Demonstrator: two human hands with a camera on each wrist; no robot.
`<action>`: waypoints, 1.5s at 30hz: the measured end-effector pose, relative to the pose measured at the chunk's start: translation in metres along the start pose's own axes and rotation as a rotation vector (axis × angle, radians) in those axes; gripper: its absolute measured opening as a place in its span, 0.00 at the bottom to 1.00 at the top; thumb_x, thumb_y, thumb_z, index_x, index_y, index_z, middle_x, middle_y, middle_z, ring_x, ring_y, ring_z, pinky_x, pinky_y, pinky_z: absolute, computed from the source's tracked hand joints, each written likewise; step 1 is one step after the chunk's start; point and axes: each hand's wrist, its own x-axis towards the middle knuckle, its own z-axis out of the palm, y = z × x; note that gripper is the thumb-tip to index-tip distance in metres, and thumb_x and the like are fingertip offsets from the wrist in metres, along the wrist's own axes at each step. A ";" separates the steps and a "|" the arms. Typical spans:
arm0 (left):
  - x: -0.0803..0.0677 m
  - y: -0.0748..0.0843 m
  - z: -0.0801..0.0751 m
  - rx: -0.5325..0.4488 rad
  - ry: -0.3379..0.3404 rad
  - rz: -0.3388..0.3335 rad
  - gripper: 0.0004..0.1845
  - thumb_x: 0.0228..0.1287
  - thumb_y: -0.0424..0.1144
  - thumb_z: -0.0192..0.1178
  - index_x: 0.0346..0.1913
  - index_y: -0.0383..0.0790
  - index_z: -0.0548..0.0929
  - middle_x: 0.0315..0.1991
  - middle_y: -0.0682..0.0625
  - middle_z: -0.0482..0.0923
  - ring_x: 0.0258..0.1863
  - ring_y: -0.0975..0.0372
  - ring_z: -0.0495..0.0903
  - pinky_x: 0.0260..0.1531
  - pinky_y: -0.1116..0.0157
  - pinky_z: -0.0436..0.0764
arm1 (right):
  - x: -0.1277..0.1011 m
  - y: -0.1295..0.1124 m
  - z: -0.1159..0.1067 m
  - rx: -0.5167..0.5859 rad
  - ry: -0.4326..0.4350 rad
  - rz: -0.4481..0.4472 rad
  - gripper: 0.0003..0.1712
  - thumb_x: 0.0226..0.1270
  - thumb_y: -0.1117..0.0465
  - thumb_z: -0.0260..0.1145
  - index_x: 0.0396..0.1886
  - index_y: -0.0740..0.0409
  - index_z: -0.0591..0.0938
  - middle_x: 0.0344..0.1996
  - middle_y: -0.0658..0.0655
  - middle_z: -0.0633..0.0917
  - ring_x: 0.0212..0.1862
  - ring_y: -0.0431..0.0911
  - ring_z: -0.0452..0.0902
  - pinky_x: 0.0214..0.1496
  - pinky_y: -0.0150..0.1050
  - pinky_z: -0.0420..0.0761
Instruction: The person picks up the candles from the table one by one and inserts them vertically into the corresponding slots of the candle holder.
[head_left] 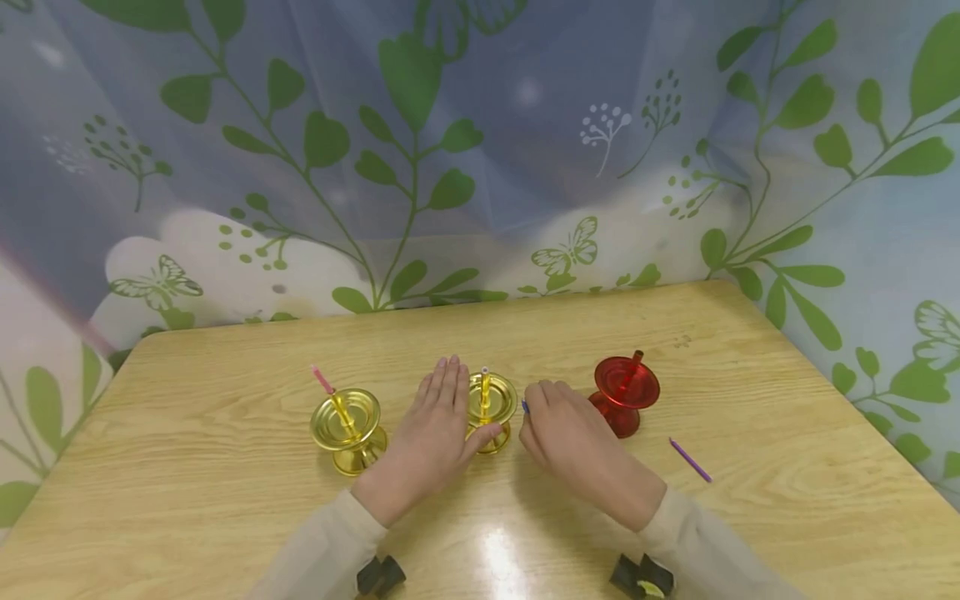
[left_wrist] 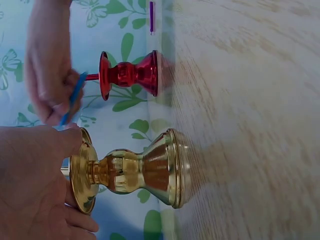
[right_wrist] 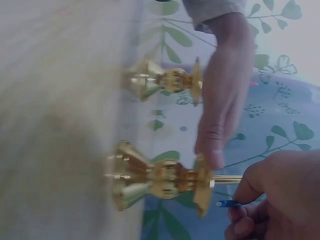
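**Gold, Red and Green Leaves**

Two candle holders are shiny gold [head_left: 347, 429] [head_left: 491, 408]; the third candle holder [head_left: 624, 393] is glossy red. The candle in the left gold one is pink [head_left: 323, 380], a loose candle [head_left: 690, 460] is purple, and the right hand [head_left: 577, 446] pinches a blue candle [left_wrist: 72, 97]. The counter [head_left: 225, 500] shows pale wood grain. The backdrop [head_left: 480, 125] is bluish white, printed with green leaves and butterflies. Both sleeves are beige.

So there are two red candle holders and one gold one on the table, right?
No, you've swapped them: there are two gold holders and one red holder on the table. The head view shows all three standing in a row.
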 end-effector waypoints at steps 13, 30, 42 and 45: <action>0.010 0.004 -0.007 0.030 0.004 0.020 0.45 0.74 0.61 0.37 0.71 0.21 0.51 0.73 0.28 0.44 0.74 0.42 0.43 0.71 0.50 0.50 | 0.023 0.005 -0.023 0.064 0.068 0.003 0.08 0.66 0.68 0.60 0.27 0.61 0.72 0.20 0.49 0.66 0.23 0.42 0.61 0.24 0.32 0.65; 0.008 0.003 -0.006 0.015 -0.022 -0.003 0.45 0.74 0.62 0.38 0.72 0.22 0.51 0.73 0.29 0.44 0.74 0.43 0.43 0.71 0.50 0.50 | 0.040 0.003 -0.035 0.259 0.120 0.007 0.04 0.71 0.67 0.57 0.35 0.63 0.74 0.26 0.52 0.72 0.28 0.44 0.65 0.28 0.35 0.71; 0.002 0.001 -0.002 -0.009 -0.025 -0.013 0.46 0.73 0.63 0.37 0.72 0.21 0.51 0.73 0.28 0.43 0.74 0.42 0.42 0.71 0.50 0.49 | 0.054 0.005 -0.028 0.550 0.184 -0.024 0.04 0.73 0.67 0.56 0.39 0.63 0.76 0.30 0.52 0.76 0.34 0.42 0.75 0.37 0.36 0.79; 0.001 0.001 -0.001 -0.013 -0.029 -0.018 0.46 0.73 0.63 0.37 0.72 0.22 0.51 0.73 0.29 0.43 0.74 0.43 0.42 0.71 0.50 0.49 | 0.056 0.004 -0.025 0.572 0.203 -0.027 0.04 0.73 0.67 0.56 0.40 0.63 0.76 0.30 0.51 0.76 0.33 0.41 0.73 0.36 0.35 0.77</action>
